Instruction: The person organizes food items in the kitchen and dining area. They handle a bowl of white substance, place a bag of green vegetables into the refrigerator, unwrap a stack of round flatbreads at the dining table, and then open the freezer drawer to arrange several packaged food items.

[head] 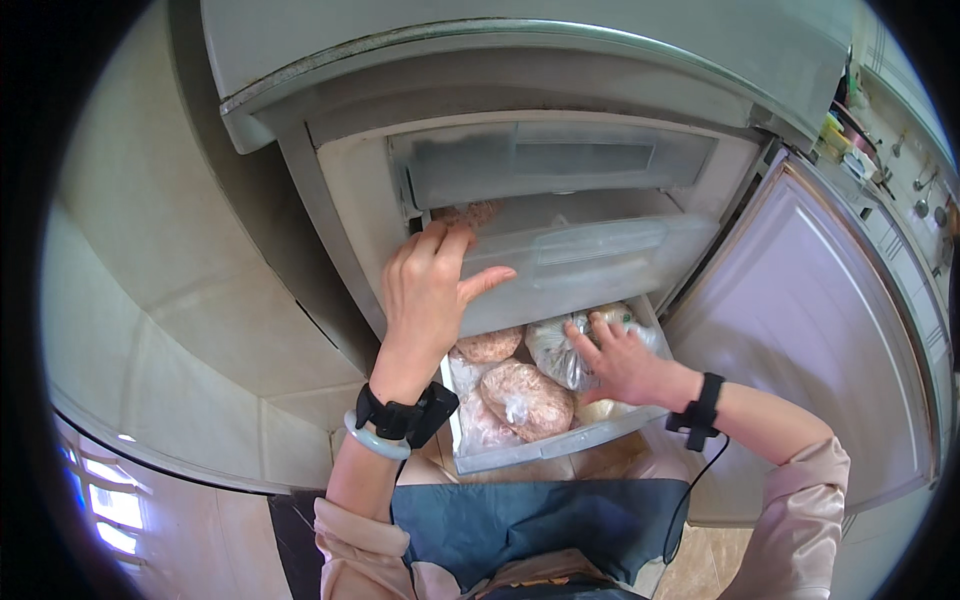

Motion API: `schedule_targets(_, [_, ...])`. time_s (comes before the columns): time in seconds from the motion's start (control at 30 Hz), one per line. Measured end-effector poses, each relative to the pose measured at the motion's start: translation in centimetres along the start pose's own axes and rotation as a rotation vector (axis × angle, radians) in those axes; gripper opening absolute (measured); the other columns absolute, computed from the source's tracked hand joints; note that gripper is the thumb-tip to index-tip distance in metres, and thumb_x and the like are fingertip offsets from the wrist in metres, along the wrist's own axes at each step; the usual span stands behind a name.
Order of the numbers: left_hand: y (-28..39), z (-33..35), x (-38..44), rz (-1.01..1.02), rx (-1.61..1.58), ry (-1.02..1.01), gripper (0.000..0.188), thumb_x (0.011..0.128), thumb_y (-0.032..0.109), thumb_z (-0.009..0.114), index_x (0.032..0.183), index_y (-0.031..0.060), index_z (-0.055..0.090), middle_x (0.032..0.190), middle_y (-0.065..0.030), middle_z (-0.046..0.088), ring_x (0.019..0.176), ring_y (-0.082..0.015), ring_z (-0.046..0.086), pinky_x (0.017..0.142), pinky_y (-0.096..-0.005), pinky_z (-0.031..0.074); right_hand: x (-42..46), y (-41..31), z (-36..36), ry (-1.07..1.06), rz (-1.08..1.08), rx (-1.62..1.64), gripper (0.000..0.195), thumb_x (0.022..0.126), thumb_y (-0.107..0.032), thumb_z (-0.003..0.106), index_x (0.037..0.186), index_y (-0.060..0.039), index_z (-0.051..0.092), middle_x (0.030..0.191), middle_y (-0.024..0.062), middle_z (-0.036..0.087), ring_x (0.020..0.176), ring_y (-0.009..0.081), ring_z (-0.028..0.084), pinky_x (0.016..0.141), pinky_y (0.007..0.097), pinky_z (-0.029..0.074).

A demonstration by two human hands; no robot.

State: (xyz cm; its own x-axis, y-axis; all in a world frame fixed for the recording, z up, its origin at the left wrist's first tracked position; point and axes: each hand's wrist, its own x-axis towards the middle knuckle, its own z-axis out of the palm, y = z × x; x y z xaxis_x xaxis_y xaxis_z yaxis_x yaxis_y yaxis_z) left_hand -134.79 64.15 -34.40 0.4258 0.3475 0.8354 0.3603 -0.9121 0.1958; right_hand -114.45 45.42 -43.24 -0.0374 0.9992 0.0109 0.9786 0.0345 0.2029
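My left hand is at the left end of the middle freezer drawer, its fingers over the front's top edge and its thumb out to the right. Behind those fingers a pinkish frozen bag shows inside that drawer. The bottom drawer is pulled out below. My right hand reaches into it with spread fingers, touching or just over a knotted clear plastic bag. Beside it lie a round bag of pinkish frozen food and another such bag. The contents under my right palm are partly hidden.
A closed top drawer sits above, under the upper refrigerator door. The freezer door stands swung out to the right. A tiled wall rises close on the left. Kitchen utensils hang at far right.
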Motion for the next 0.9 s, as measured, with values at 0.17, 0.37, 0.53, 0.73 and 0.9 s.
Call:
schedule_targets(0.17, [0.2,-0.2,1.2,0.052,-0.006,0.006,0.044,0.065,0.042,0.081,0.082,0.0037,0.067,0.077,-0.0084,0.064,0.072,-0.0299,0.064,0.063,-0.0387,0.051,4.5,-0.7,3.8,-0.05,0.166,-0.003,0.099,0.071,-0.054,0.078,0.137,0.008,0.036,0.122,0.0369,0.043,0.105,0.0444,0.053,0.091,0.0529,0.046])
schedule_targets(0.37, [-1.2,-0.2,0.6,0.057,0.032,0.04,0.042,0.065,0.041,0.081,0.082,0.0044,0.068,0.077,-0.0075,0.065,0.073,-0.0284,0.064,0.063,-0.0378,0.051,5.8,-1.0,2.7,-0.08,0.182,0.173,0.092,0.074,-0.05,0.076,0.13,0.0132,0.039,0.115,0.0297,0.054,0.109,0.0441,0.052,0.096,0.0486,0.045])
schedule_targets(0.53, [-0.6,0.4,1.7,0.048,-0.029,0.038,0.039,0.066,0.038,0.081,0.08,0.0042,0.066,0.078,-0.0072,0.065,0.074,-0.0288,0.064,0.062,-0.0383,0.05,6.4,2.3,2.7,-0.183,0.085,0.239,0.105,0.065,-0.052,0.083,0.132,0.0128,0.035,0.122,0.0354,0.05,0.116,0.0483,0.051,0.102,0.0484,0.041])
schedule_targets(0.73, [-1.5,2.0,1.5,0.021,0.168,0.018,0.036,0.07,0.032,0.08,0.092,0.0069,0.066,0.079,-0.0075,0.066,0.075,-0.0289,0.065,0.064,-0.0387,0.051,5.0,0.8,1.3,-0.136,0.141,0.228,0.109,0.073,-0.055,0.076,0.143,0.0093,0.024,0.133,0.04,0.04,0.121,0.0525,0.045,0.102,0.0507,0.04])
schedule_targets(0.9, [-0.8,1.0,-1.3,0.237,0.267,0.159,0.03,0.078,0.016,0.069,0.107,0.0113,0.067,0.108,-0.0114,0.065,0.101,-0.0295,0.064,0.081,-0.0381,0.053,-1.4,-3.9,-2.9,-0.021,-0.064,0.206,0.095,0.078,-0.061,0.066,0.144,-0.0002,0.037,0.139,0.03,0.042,0.116,0.0429,0.051,0.093,0.0516,0.044])
